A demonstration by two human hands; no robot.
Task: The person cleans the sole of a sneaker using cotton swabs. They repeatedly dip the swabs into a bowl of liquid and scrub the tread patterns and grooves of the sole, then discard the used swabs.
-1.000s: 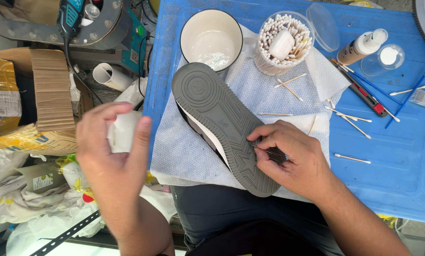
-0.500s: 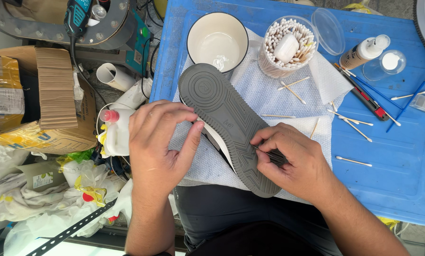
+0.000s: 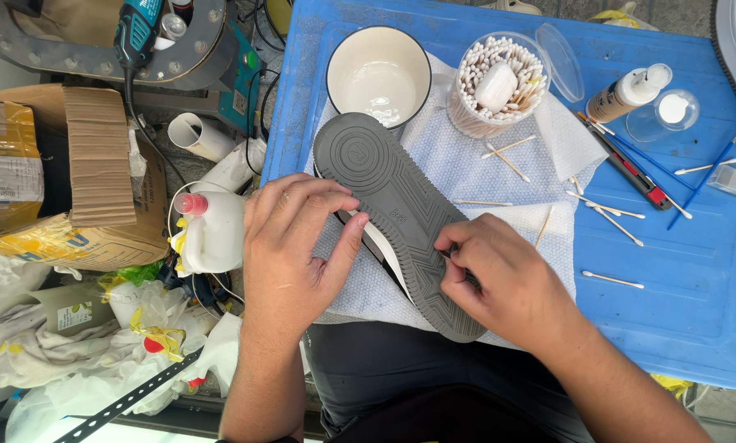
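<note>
A shoe lies sole-up on a white cloth (image 3: 466,168), its grey ribbed sole (image 3: 393,205) running from upper left to lower right. My left hand (image 3: 290,250) rests against the shoe's left side, thumb touching the white edge of the sole. My right hand (image 3: 503,283) sits on the heel end of the sole, fingers pinched on a small dark tool that is mostly hidden. Both hands are over my lap at the near edge of a blue table (image 3: 696,271).
A white bowl (image 3: 378,75), a clear tub of cotton swabs (image 3: 499,82), a glue bottle (image 3: 626,94) and loose swabs (image 3: 610,279) lie on the table. To the left stand a white jug with a red cap (image 3: 208,234), a cardboard box (image 3: 97,164) and rags.
My left hand put down the white jug at the left and moved right onto the shoe's side. My right hand stayed on the sole.
</note>
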